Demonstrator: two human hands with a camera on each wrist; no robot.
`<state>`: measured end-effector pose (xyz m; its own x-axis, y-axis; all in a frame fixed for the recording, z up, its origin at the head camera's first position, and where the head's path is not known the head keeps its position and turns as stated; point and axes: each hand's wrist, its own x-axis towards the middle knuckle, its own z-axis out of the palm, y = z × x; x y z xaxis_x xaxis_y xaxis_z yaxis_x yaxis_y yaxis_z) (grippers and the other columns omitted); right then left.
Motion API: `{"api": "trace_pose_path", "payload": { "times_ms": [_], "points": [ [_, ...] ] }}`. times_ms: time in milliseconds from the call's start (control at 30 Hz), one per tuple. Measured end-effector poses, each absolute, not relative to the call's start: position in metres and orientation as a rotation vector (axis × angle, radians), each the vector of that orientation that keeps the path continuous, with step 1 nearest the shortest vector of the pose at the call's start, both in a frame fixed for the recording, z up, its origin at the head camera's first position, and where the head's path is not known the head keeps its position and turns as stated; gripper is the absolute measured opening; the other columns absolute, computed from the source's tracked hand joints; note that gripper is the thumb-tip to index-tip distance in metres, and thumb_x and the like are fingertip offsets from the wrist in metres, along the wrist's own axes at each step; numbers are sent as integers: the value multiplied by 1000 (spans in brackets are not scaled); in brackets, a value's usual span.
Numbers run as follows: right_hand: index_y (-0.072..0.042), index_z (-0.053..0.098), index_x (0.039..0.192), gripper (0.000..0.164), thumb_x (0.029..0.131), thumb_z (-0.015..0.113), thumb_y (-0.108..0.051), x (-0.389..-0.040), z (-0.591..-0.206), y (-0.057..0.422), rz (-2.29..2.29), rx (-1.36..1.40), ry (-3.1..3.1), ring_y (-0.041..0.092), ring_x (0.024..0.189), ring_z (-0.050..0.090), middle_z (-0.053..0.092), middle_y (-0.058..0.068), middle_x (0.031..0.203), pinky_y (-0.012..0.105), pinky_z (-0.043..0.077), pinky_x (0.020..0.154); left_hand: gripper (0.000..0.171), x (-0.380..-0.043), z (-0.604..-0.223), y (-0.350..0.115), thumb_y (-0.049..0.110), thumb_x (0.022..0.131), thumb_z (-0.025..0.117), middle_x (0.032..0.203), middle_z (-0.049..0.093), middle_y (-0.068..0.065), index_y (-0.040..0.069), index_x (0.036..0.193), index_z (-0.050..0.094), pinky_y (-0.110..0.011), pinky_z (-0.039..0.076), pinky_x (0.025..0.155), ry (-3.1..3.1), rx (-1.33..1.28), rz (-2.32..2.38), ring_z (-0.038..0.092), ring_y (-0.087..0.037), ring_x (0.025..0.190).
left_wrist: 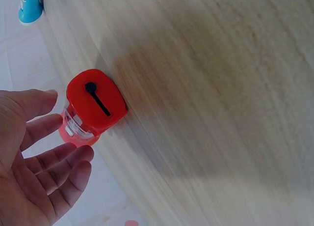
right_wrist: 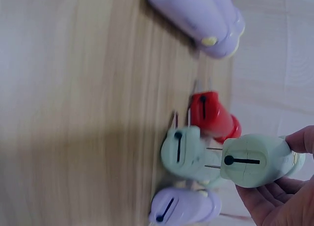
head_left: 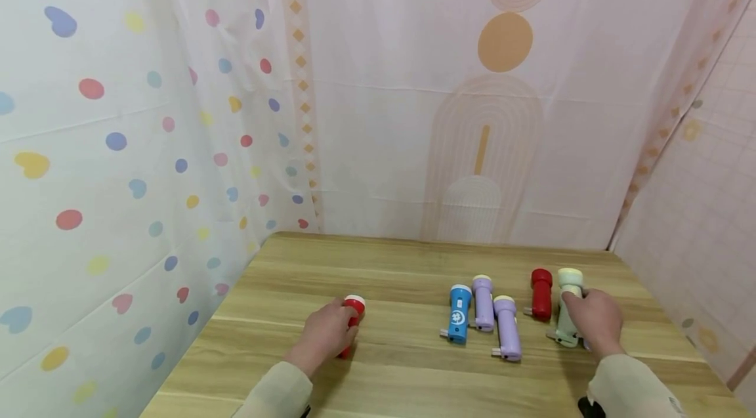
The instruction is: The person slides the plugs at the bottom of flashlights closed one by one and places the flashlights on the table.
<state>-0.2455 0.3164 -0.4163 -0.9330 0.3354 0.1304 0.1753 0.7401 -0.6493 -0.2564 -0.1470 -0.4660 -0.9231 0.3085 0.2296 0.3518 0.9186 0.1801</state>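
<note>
1. Closest to me: left hand (head_left: 323,334), fingers apart and loose beside the red flashlight (left_wrist: 109,99) on the table's (head_left: 407,392) left side. I'd go light so it won't roll.
2. Right hand (head_left: 599,319) pinches a green flashlight (right_wrist: 255,152). I'd angle its prongs clear of the second green flashlight (right_wrist: 187,156).
3. Farther out: darker red flashlight (head_left: 541,294). I'd avoid bumping it.
</note>
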Motion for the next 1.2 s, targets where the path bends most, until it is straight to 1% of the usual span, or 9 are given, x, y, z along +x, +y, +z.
{"api": "trace_pose_path", "payload": {
  "times_ms": [167,333,533,633,767,900,1033,1133,1200],
  "points": [
    [19,56,121,53,97,48,-28,-251,-413,305,1076,-439,-2698,42,97,58,59,36,117,48,48,78,15,-258,-465,-146,18,82,75,84,54,-5,14,75,62,-39,49,58,-2850,-469,-309,55,-20,67],
    [15,54,129,56,98,49,-31,-254,-412,290,1232,-477,-2665,43,105,56,56,34,126,50,47,83,12,-260,-463,-145,17,83,76,88,59,-8,8,84,68,-41,51,59,-2808,-493,-298,59,-23,68],
    [15,51,132,56,98,51,-30,-257,-414,268,1441,-495,-2563,40,107,56,54,34,127,46,48,85,13,-261,-461,-145,19,84,75,88,57,-7,8,88,69,-41,51,60,-2825,-493,-312,57,-22,67],
    [17,51,130,54,97,52,-26,-260,-413,259,1598,-500,-2473,34,97,58,58,32,117,38,50,79,12,-261,-460,-145,19,85,75,87,57,-6,9,88,69,-41,51,61,-2824,-491,-315,57,-22,68],
    [20,51,126,50,97,53,-21,-263,-415,249,1850,-514,-2328,21,82,58,60,23,103,28,51,67,12,-261,-460,-143,19,84,76,91,59,-8,9,86,69,-43,53,64,-2805,-504,-302,61,-24,74],
    [19,50,125,49,96,57,-20,-265,-417,240,2025,-565,-2222,18,81,57,58,18,104,28,51,67,13,-261,-460,-142,19,84,76,91,59,-9,10,81,67,-43,53,64,-2803,-513,-295,60,-24,75],
    [17,51,120,43,95,60,-16,-264,-419,233,2139,-579,-2117,15,77,58,57,13,97,29,52,68,15,-262,-460,-140,19,84,76,86,57,-6,11,77,65,-42,52,63,-2784,-533,-279,58,-23,72],
    [17,48,122,43,96,59,-16,-263,-419,227,2191,-561,-2098,16,79,59,54,15,103,30,53,71,14,-263,-460,-139,18,83,76,81,54,-4,11,78,65,-42,51,62,-2769,-548,-265,56,-22,70],
    [18,44,128,49,97,57,-18,-263,-419,224,2220,-551,-2101,21,89,58,50,20,114,31,52,75,13,-263,-460,-139,18,83,76,80,53,-3,11,80,66,-42,51,62,-2761,-555,-261,55,-22,70]
  ]
}}
